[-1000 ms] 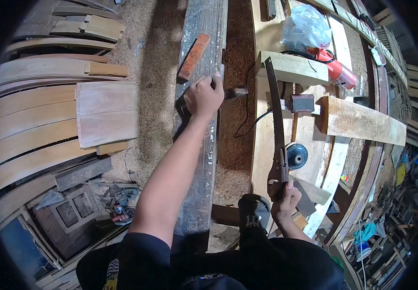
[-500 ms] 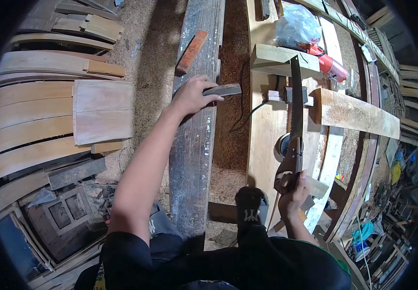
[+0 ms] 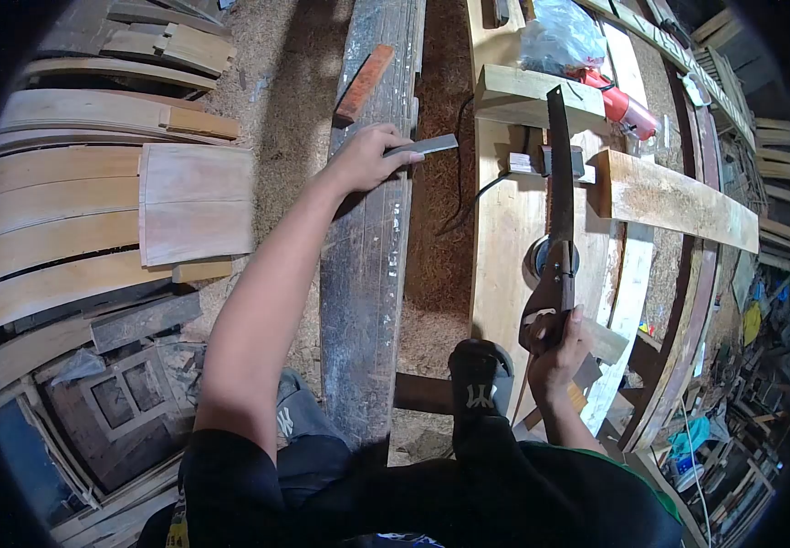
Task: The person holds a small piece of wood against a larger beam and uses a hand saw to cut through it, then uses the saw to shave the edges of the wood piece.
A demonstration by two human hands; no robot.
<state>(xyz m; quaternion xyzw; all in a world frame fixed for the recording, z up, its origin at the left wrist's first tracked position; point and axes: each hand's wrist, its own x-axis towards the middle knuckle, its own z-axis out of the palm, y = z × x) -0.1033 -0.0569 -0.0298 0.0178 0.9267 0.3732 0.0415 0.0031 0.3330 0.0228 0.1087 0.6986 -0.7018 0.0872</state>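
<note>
My left hand (image 3: 367,160) is closed around a short, flat grey strip (image 3: 436,145), whose far end sticks out to the right past the edge of a worn dark plank (image 3: 358,292). Whether the strip is wood, stone or metal I cannot make out. Just beyond that hand, an orange-red block (image 3: 364,84) lies on the same plank. On the right, the fingers of my right hand (image 3: 557,361) wrap the wooden handle of a handsaw (image 3: 561,196). Its dark blade points away from me, above the pale boards, with the tip over a light wood block (image 3: 523,93).
A red tool (image 3: 627,110) and a clear plastic bag (image 3: 564,41) sit beyond the saw. One short board (image 3: 678,201) lies crosswise at right. Curved boards (image 3: 57,215) are stacked at left. A black cable (image 3: 468,205) hangs between plank and boards.
The grey strip has turned in my left hand, showing a lighter face, and that hand sits slightly farther away. My right hand and the saw have shifted slightly away from me.
</note>
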